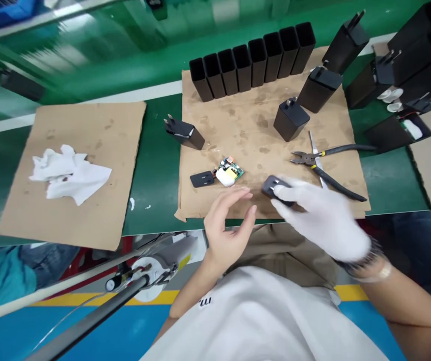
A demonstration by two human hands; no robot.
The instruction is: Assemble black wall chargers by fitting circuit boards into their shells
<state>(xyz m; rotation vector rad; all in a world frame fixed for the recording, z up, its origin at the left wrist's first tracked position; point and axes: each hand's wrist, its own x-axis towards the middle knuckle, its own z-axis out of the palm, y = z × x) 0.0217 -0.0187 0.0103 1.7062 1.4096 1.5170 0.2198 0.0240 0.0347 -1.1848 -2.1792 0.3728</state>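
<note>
My right hand (320, 215), in a white glove, is closed around a small black charger part (271, 186) near the front edge of the cardboard mat (238, 125). My bare left hand (227, 220) hovers just left of it, fingers curved and apart, holding nothing. A green circuit board with a white piece (229, 172) and a flat black cover (202, 178) lie on the mat just beyond my left hand. The right hand is blurred by motion.
Black-handled pliers (324, 163) lie right of my hands. Black charger bodies (291, 119) stand on the mat, one lies on its side (184, 133), and a row of empty black shells (253, 62) lines the back. A crumpled white cloth (68, 173) rests on a second cardboard sheet (98, 130).
</note>
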